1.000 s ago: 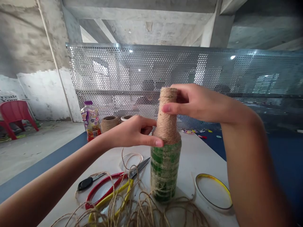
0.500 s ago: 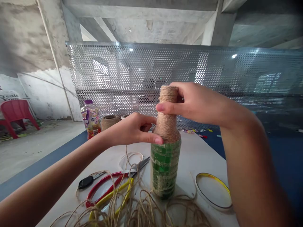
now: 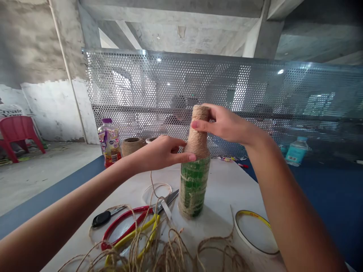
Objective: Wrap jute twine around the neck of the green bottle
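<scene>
A green glass bottle (image 3: 194,177) stands on the white board, its neck closely wound with jute twine (image 3: 197,141) down to the shoulder. Lower down, its sides carry clear tape or glue and pale bands. My right hand (image 3: 219,122) is closed round the top of the neck, thumb in front and fingers behind. At the shoulder my left hand (image 3: 164,153) is closed, thumb and forefinger against the winding; a strand hangs from under this hand, and its grip on the twine is partly hidden. Loose twine (image 3: 170,253) lies heaped in front of the bottle.
Red-and-yellow-handled scissors (image 3: 127,223), a black-handled tool (image 3: 102,218) and a white ring (image 3: 157,192) lie left. At right is a tape roll (image 3: 255,247). Behind stand a twine spool (image 3: 132,146), a drink bottle (image 3: 109,143), a water bottle (image 3: 296,151) and a perforated metal screen (image 3: 155,87).
The bottle has shifted slightly away and left, and it seems turned. My right hand moved left with the neck. A water bottle has come into sight at right.
</scene>
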The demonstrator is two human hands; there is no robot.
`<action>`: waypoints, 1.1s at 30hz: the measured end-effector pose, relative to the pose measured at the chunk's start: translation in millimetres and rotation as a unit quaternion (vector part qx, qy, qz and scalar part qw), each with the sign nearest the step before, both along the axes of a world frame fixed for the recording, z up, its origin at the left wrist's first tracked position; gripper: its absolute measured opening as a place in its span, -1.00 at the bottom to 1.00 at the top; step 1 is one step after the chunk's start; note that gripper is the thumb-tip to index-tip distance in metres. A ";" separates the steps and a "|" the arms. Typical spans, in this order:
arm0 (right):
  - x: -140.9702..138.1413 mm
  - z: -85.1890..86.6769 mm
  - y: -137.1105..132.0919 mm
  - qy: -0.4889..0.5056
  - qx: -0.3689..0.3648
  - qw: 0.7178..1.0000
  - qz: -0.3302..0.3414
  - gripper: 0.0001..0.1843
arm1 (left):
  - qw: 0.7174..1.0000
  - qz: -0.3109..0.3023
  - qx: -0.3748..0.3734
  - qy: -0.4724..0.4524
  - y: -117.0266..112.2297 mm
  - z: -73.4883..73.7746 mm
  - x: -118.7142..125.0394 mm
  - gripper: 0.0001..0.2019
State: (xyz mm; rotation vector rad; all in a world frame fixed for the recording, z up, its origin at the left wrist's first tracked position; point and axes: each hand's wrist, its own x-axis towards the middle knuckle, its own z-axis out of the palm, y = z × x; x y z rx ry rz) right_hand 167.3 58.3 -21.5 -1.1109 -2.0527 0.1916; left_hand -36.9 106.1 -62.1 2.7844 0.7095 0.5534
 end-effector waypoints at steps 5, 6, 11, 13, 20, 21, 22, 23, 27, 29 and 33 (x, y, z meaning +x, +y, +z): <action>1.5 2.8 -4.1 0.007 -0.023 0.998 0.064 -0.77 | 1.000 -0.010 -0.017 0.017 1.2 6.0 -5.2 -0.55; 2.8 3.4 -5.1 0.007 -0.031 0.997 0.074 -0.77 | 1.000 -0.007 -0.017 0.017 1.0 6.6 -5.6 -0.56; 7.9 5.9 -8.8 -0.021 -0.041 0.999 0.011 -0.65 | 1.000 -0.009 -0.012 0.009 0.5 5.3 -5.2 -0.58; 6.6 5.5 -8.5 -0.051 -0.019 0.997 -0.059 -0.60 | 1.000 -0.008 -0.007 0.005 1.0 4.2 -5.1 -0.57; -3.1 4.2 -6.5 -0.047 -0.026 0.998 -0.025 -0.75 | 1.000 -0.002 -0.013 0.001 4.5 3.5 -5.8 -0.55; -3.0 4.7 -6.9 -0.040 -0.037 0.998 -0.006 -0.76 | 1.000 -0.005 -0.016 -0.002 4.9 3.4 -6.0 -0.54; -2.5 5.3 -7.3 -0.033 -0.047 0.998 0.015 -0.77 | 1.000 -0.006 -0.019 -0.005 5.3 3.2 -6.1 -0.53; -1.8 5.8 -7.6 -0.025 -0.055 0.997 0.037 -0.79 | 1.000 -0.006 -0.021 -0.007 5.5 3.1 -6.2 -0.52; 0.9 6.1 -6.8 -0.017 -0.071 0.995 0.067 -0.80 | 1.000 -0.001 -0.028 -0.008 5.0 3.5 -6.5 -0.50; 0.9 5.3 -5.1 -0.034 -0.068 0.996 0.035 -0.77 | 1.000 0.002 -0.030 -0.005 4.0 4.5 -6.4 -0.49; -2.0 3.6 -2.8 -0.078 -0.069 0.994 -0.018 -0.78 | 1.000 0.002 -0.024 -0.003 3.2 6.0 -6.3 -0.49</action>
